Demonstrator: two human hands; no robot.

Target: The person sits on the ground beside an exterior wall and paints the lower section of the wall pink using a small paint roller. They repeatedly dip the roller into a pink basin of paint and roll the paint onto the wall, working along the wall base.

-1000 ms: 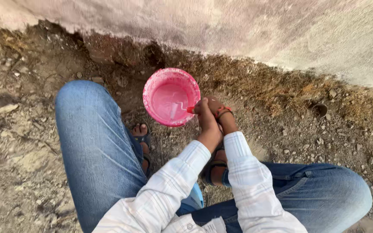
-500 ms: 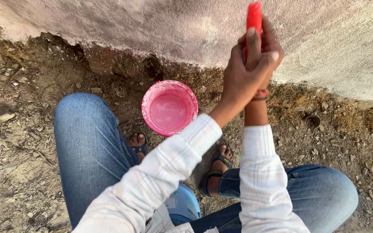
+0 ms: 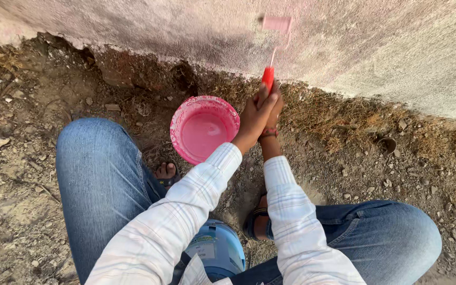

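Observation:
Both my hands clasp the red handle of a small paint roller [image 3: 268, 74]. My left hand [image 3: 252, 117] wraps over my right hand [image 3: 273, 113], which wears a bracelet at the wrist. The roller's pink-coated sleeve [image 3: 276, 23] is blurred and lies against the rough wall [image 3: 376, 47], above and just right of my hands. A pink bucket [image 3: 205, 129] with pink paint in it stands on the ground directly left of my hands. I squat with both knees in blue jeans spread wide.
A light-blue container [image 3: 218, 248] sits between my legs near the bottom edge. My sandalled feet rest on stony, dusty soil [image 3: 17, 158]. Dry grass and crumbled earth line the foot of the wall. A small dark ring-shaped object [image 3: 386, 143] lies at the right.
My hands rose from the bucket with the roller, then came down a little; the roller head now lies on the wall. The view has shifted.

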